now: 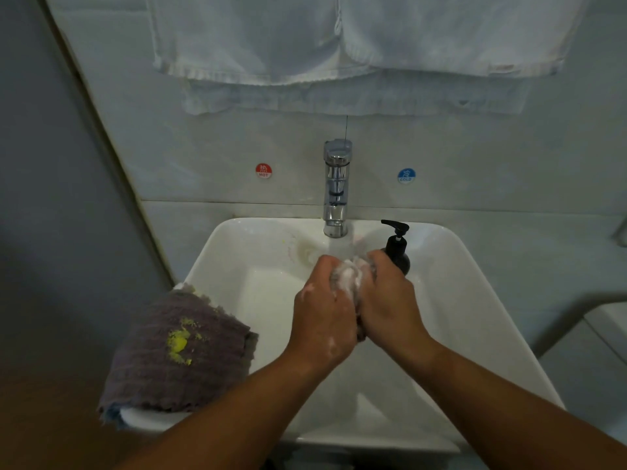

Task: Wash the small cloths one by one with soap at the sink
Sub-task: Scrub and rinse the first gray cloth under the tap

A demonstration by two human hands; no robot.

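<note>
**Scrubbing one soapy cloth, more left to wash**

Waiting on the left rim of the sink: a stack of cloths, folded, with a yellow stain on the top one. Looks dirty, so likely not washed yet. Next, over the bowl, left hand curled tight round the soapy cloth. Bunched up and white with foam, squeezed between both hands just below the tap. Pressing in from the other side, right hand, gripping the same cloth, knuckles close together. Just behind, the black soap bottle at the back of the sink. Soap on already, scrubbing under way. Left to do, most likely: rinsing this one, then washing the whole stack, one by one.
</note>
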